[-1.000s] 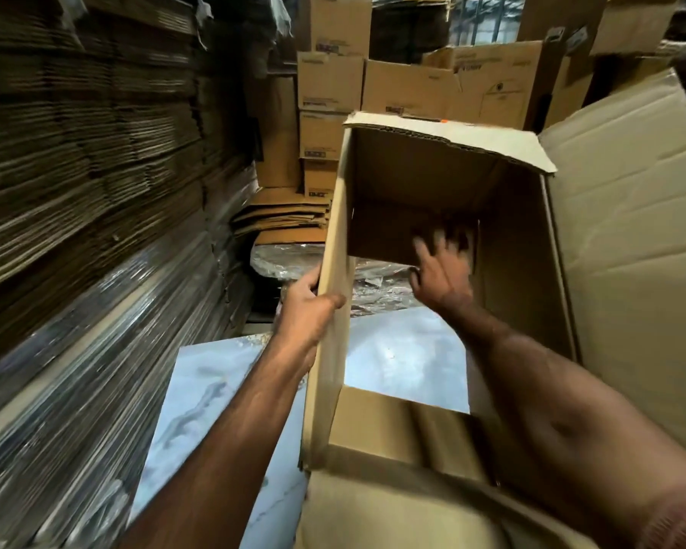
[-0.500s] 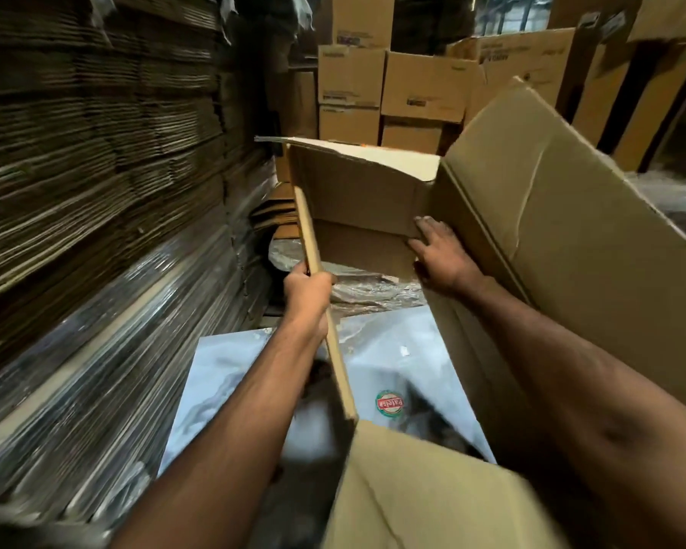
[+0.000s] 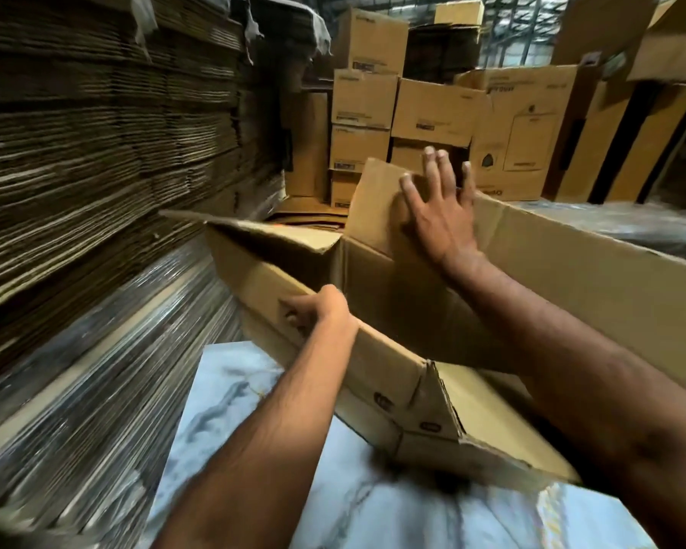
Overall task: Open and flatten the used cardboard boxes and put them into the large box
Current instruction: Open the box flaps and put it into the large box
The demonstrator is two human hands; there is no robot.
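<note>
Along the left side rises a tall stack of flattened cardboard sheets (image 3: 96, 152), its lower part wrapped in shiny clear plastic film (image 3: 96, 370). The stack is blurred near the bottom edge. Beside its foot, under the person's arms, lies a pale marbled surface (image 3: 230, 394) that runs toward the lower right.

The left hand (image 3: 317, 311) grips the near wall of the cardboard box (image 3: 571, 295), fingers curled over the top edge of that wall and pressing into its outer face. The box is open at the top and held up above the marbled surface, tilted, with its long axis running from the lower right toward the upper left. A torn flap (image 3: 262, 231) sticks out from its far-left end toward the stack, and another ragged flap (image 3: 436, 406) hangs folded at the near corner, with small dark printed marks on it.

Behind the box, in the middle distance, stand stacked closed cartons (image 3: 365, 101) with labels too blurred to read.

The right hand (image 3: 440, 212) lies flat against an upright flap (image 3: 377, 204) at the far end of the box, fingers straight and spread, palm pressing on the cardboard; the fingertips reach past the flap's top edge. The right forearm crosses over the box's open top.

To the right, the box's far wall stretches toward the picture's edge. Beyond it lean large brown cardboard panels (image 3: 650, 144), and a low surface covered in crinkled plastic (image 3: 630, 219) shows below them.
</note>
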